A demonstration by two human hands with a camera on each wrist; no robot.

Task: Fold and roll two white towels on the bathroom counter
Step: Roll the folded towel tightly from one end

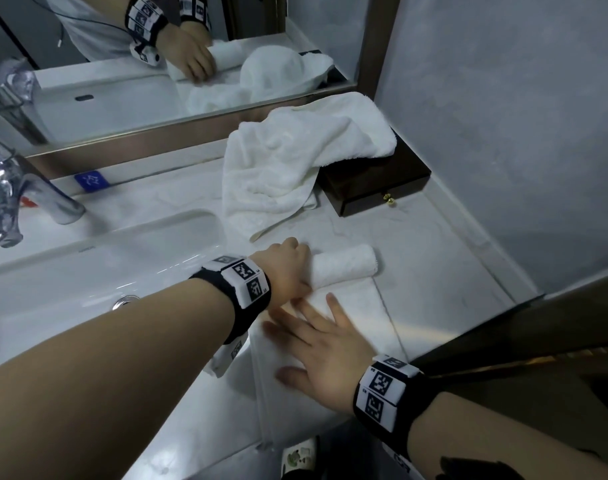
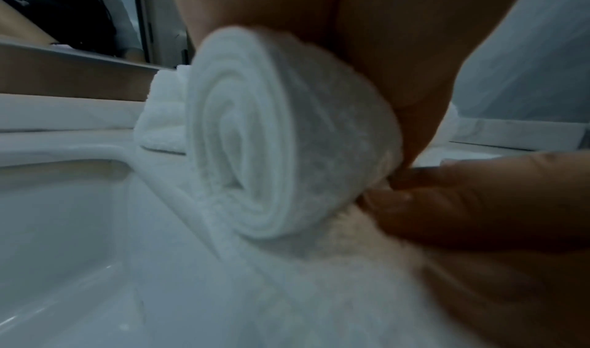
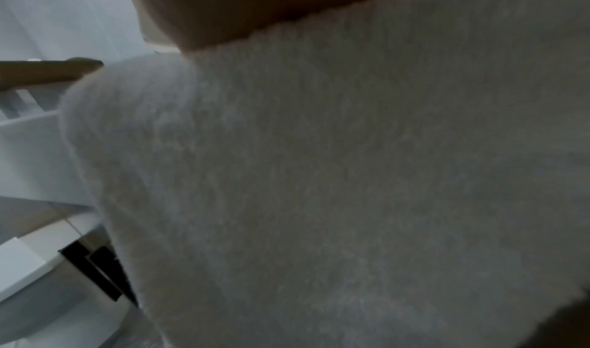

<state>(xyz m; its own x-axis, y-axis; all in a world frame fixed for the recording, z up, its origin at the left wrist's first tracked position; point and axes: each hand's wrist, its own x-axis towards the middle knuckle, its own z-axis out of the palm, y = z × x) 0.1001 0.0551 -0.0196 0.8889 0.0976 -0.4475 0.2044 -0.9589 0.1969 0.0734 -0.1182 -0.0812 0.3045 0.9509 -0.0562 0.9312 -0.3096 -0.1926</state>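
Note:
One white towel (image 1: 356,301) lies as a folded strip on the counter, its far end wound into a roll (image 1: 345,263). My left hand (image 1: 290,268) grips the roll's left end, fingers curled over the top. The left wrist view shows the roll's spiral end (image 2: 271,136) up close under my left hand (image 2: 367,50). My right hand (image 1: 316,341) lies flat with spread fingers on the unrolled strip just in front of the roll. Towel pile (image 3: 319,176) fills the right wrist view. The second towel (image 1: 288,168) lies crumpled at the back.
The second towel drapes over a dark wooden box (image 1: 385,188) against the right wall. A sink basin (image 1: 105,271) and chrome faucet (image 1: 15,195) are to the left. A mirror (image 1: 122,81) runs along the back. The counter's front edge (image 1: 264,441) is close.

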